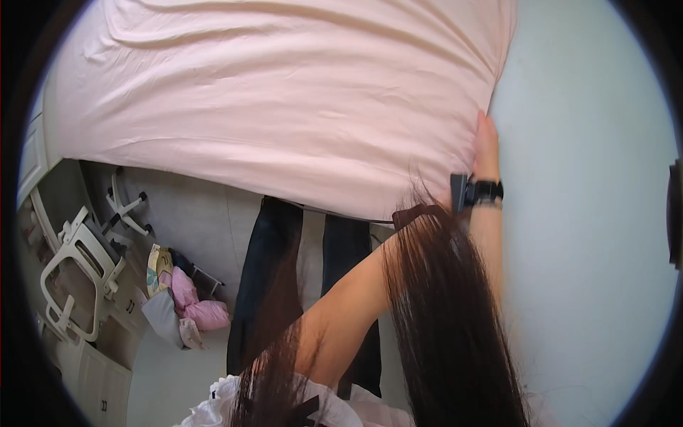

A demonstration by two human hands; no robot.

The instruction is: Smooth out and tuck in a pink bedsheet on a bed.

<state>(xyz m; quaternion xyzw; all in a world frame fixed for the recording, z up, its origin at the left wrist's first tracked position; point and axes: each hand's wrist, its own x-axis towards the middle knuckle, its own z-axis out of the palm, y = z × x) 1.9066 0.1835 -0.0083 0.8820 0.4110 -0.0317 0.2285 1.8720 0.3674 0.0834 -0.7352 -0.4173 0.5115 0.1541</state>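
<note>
A pale pink fitted sheet (pixel 277 101) covers the mattress before me, with creases running across it. At its right edge, by the pale wall, my right hand (pixel 485 141) touches the side of the sheet with fingers pointing away from me. A black band (pixel 486 191) circles that wrist, with a dark device (pixel 458 193) beside it. My left arm (pixel 347 304) crosses toward the same near right corner. Long dark hair (pixel 443 299) covers most of my left hand (pixel 444 198), so its grip is hidden. Whether my right fingers pinch the cloth cannot be made out.
The pale wall (pixel 587 213) runs close along the right side. On the left are a white-framed chair (pixel 72 277), a wheeled chair base (pixel 122 211) and white cabinets (pixel 104 381). A pink bundle (pixel 200 307) and a printed bag (pixel 159 269) are near the chair.
</note>
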